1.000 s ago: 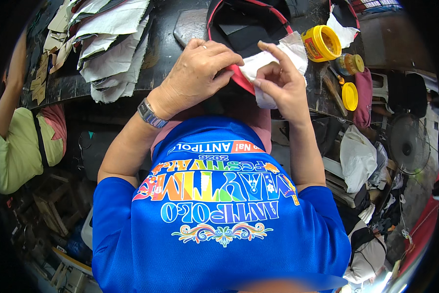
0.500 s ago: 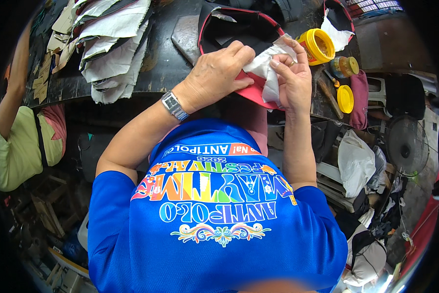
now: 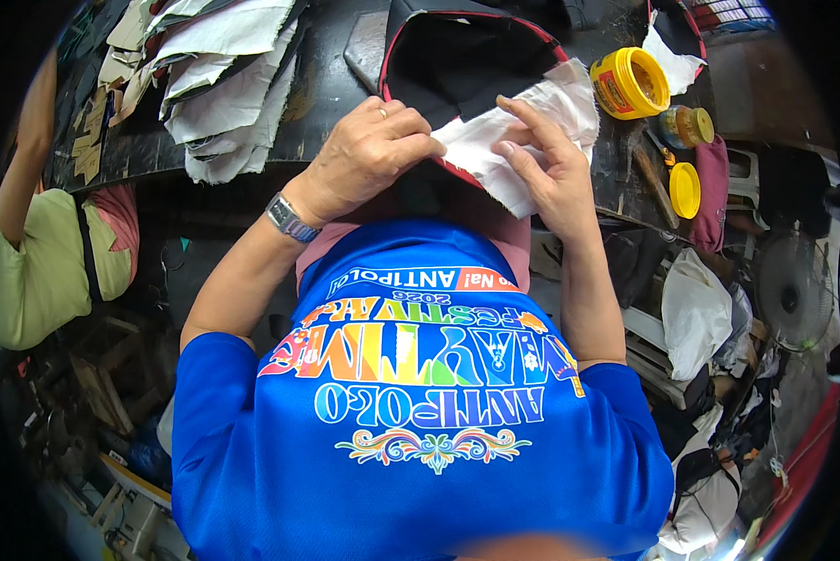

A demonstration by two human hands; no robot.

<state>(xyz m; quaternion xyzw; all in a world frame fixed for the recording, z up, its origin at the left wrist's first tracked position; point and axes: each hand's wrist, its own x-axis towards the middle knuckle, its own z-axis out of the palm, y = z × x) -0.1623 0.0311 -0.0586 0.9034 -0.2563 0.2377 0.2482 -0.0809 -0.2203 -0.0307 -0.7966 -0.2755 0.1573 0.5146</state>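
A black piece with red edging (image 3: 471,61), curved like a shoe upper, lies at the table's near edge. Across its near right side is spread a white cloth piece (image 3: 560,98) with frayed edges, covering most of the red there. My left hand (image 3: 368,150) pinches the cloth's left corner against the red edge between thumb and forefinger. Over the middle of the cloth, my right hand (image 3: 555,168) has its thumb and forefinger apart, their tips at or just above the fabric. Its other fingers are curled and partly hidden.
A stack of white and dark cut pieces (image 3: 233,103) lies at the left. To the right stand an open yellow tub (image 3: 630,84) and a small jar (image 3: 686,126), with a yellow lid (image 3: 684,190) and a brush (image 3: 656,182). Another person's arm (image 3: 35,154) shows far left.
The white cloth, crumpled between my hands before, now lies spread flatter over the red area. My left hand has moved left to its corner. My right thumb and forefinger have parted from their pinch.
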